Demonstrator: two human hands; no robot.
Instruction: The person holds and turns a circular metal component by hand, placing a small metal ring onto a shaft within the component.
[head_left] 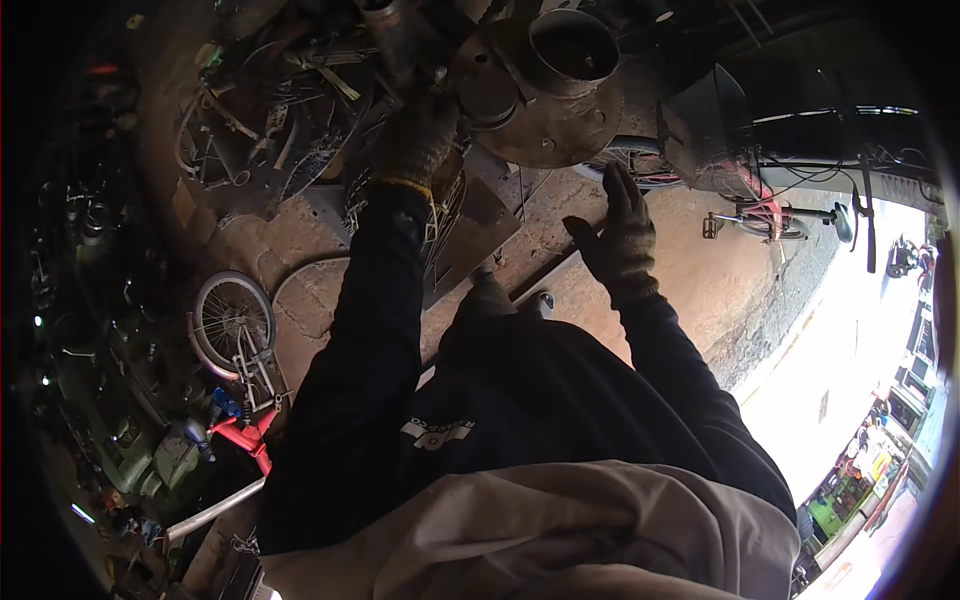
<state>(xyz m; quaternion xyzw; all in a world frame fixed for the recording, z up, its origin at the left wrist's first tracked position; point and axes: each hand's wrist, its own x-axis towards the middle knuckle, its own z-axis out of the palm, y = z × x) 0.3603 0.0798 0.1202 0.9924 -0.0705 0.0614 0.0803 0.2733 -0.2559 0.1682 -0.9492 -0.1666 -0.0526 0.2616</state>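
My left hand (415, 145), in a knit work glove with a yellow cuff edge, reaches forward into shadow at the lower end of a dark metal tube (390, 40). Its fingers look curled, but what they hold is too dark to make out. To its right is a rusty round metal plate (560, 140) with a wide, open-topped metal cylinder (572, 55) at its far side. My right hand (622, 235), gloved too, hovers below the plate's right edge with fingers stretched and thumb apart, holding nothing. A flat metal sheet (485, 225) lies between my arms.
Tangled scrap metal and wire (280, 120) is heaped at far left. A bicycle wheel (235, 315) and a red frame part (240, 440) lie at left. Dark machinery (110, 380) lines the left side. A red bicycle (765, 205) stands at right, near a bright opening.
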